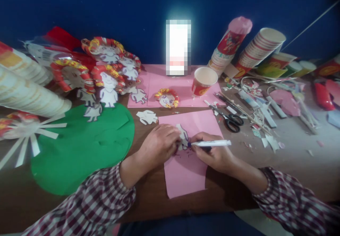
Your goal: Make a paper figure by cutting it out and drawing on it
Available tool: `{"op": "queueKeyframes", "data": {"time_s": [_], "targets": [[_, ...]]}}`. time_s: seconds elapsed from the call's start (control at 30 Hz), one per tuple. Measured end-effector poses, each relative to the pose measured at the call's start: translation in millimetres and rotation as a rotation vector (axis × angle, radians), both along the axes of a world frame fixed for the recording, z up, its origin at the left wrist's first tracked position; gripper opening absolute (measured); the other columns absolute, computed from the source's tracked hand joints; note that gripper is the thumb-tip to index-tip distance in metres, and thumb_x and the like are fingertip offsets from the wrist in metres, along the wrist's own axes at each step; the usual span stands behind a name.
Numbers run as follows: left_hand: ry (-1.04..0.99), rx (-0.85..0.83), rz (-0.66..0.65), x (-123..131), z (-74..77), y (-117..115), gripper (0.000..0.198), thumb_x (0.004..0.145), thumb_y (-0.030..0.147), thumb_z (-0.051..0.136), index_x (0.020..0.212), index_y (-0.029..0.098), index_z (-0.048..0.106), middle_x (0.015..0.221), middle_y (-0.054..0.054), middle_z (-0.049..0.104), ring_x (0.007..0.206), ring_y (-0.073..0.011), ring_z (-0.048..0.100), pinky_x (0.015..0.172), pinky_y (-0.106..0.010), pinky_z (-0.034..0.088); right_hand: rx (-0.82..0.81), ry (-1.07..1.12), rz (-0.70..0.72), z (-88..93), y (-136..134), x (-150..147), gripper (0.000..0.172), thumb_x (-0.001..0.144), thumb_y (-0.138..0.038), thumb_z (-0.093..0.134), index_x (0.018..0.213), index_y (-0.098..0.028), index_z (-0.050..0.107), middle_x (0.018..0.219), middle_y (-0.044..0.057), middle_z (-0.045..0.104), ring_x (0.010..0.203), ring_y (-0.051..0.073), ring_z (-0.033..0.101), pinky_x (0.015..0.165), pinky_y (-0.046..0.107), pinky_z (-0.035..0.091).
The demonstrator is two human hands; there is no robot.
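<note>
My right hand is closed around a white marker, its dark tip touching a small white paper cutout. The cutout, edged with a dark line, lies on a pink sheet that has dark marks on it. With its fingers bent together, my left hand presses at the left side of the cutout; its fingertips are partly hidden. Just beyond that hand rests another white body-shaped cutout. A round paper face with a red and yellow rim lies farther back.
Black-handled scissors and paper scraps lie to the right. A red paper cup stands behind, near stacked cups. At left are a green paper circle, several finished paper figures and leaning cup stacks.
</note>
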State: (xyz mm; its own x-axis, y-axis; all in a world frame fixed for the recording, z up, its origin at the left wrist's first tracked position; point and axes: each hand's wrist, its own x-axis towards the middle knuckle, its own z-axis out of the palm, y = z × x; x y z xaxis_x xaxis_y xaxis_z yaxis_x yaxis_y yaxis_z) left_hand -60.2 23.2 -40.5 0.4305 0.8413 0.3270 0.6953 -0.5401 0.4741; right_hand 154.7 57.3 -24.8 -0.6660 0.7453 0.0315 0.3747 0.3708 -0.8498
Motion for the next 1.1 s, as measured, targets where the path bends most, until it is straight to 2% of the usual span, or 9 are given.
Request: {"op": "queueKeyframes", "data": {"time_s": [1.1], "targets": [[0.008,0.006,0.001,0.7,-2.8,1.4,0.019,0.078,0.006,0.048,0.088,0.017,0.060,0.095,-0.008,0.066,0.100,-0.0216,0.060,0.090,-0.039,0.049,-0.025,0.025,0.004,1.0,-0.4,-0.9,0.008,0.081,-0.016,0.054,0.085,-0.017,0.061,0.069,0.001,0.063,0.058,0.011,0.053,0.054,0.021,0.043]]}}
